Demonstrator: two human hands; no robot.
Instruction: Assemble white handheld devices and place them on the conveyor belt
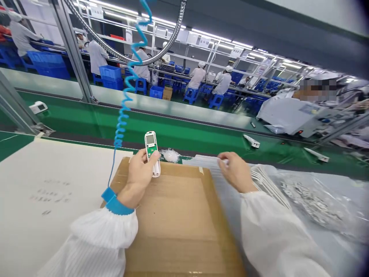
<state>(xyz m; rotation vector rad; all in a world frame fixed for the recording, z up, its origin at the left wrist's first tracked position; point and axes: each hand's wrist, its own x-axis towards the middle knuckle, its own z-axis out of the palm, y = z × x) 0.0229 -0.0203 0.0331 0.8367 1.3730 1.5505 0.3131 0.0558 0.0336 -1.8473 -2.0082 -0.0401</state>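
Head view: left hand fingers clamped on white handheld device, green board showing; right hand fingers pinched together on clear plastic sheet; cardboard sheet beneath left hand.

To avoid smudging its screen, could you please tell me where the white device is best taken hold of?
Take the white device by its lower end, coming from the near side: that end is plain casing, while the screen and green board lie exposed above. The left hand holds it now.
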